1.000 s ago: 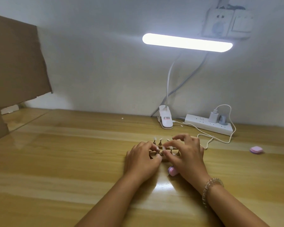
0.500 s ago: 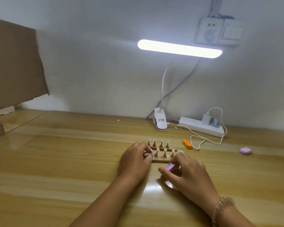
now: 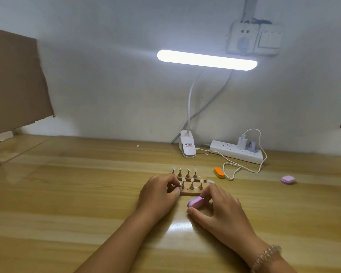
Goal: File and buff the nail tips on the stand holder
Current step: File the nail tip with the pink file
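Observation:
A small wooden stand holder sits mid-table with two rows of pegs, each topped by a pale nail tip. My left hand grips the holder's left end with curled fingers. My right hand holds a small pink and purple buffer block between thumb and fingers, just in front of the holder's right end. One loose nail tip lies by the holder's right side.
An orange buffer block lies right of the holder, beside a white cable. A pink block lies far right. A clip lamp base and power strip stand by the wall. Cardboard stands at left.
My right hand has drawn back from over the stand toward me, lifting the pink and purple buffer block. The orange block is uncovered. My left hand stays on the holder.

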### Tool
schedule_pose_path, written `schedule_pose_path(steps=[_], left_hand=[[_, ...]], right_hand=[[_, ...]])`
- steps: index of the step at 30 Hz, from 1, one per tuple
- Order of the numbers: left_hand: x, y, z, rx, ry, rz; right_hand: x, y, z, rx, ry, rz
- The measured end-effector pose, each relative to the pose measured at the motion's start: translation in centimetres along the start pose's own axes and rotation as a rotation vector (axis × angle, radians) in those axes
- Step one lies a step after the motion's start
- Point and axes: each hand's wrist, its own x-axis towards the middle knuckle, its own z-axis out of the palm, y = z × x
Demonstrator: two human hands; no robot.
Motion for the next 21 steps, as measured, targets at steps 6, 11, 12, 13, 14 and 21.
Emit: schedule_pose_path(steps=[6, 11, 12, 13, 14, 21], left_hand=[[0.02, -0.01, 0.32, 0.023, 0.02, 0.009], [-0.38, 0.39, 0.24, 0.075, 0.113, 0.107], [-0.53, 0.56, 0.22, 0.063, 0.11, 0.147], [-0.67, 0.73, 0.22, 0.047, 0.1, 0.185], [-0.79, 0.83, 0.23, 0.032, 0.096, 0.217], [-0.71, 0.78, 0.52, -0.223, -0.146, 0.252]], right_hand=[[0.03, 0.0, 0.02, 0.001, 0.002, -0.015], [0.08, -0.19, -0.25, 0.129, 0.056, -0.024], [0.09, -0.2, -0.35, 0.161, 0.094, -0.029], [0.06, -0.23, -0.45, 0.183, 0.139, -0.044], [-0.02, -0.31, -0.51, 0.204, 0.18, -0.068], [0.19, -0.25, -0.71, 0.241, 0.248, -0.094]])
